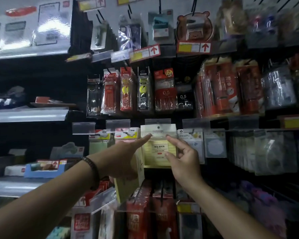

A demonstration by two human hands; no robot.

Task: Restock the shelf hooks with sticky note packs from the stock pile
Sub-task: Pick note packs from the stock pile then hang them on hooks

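Note:
A yellow sticky note pack (160, 149) in a clear sleeve hangs in the middle row, its punched header just under a clear label holder (157, 121). My right hand (183, 157) pinches this pack, thumb on its front and forefinger on the header's right side. My left hand (121, 157) reaches in from the left, its forefinger touching the header's left edge. The other fingers of that hand clasp a stack of yellow sticky note packs (126, 188) that hangs below the palm. The hook itself is hidden behind the pack.
Green and pink note packs (100, 144) hang to the left, white patterned packs (194, 140) to the right. Pen packs (166, 90) fill the row above, red packs (138, 219) the row below. Grey shelves (28, 114) with boxes jut out at the left.

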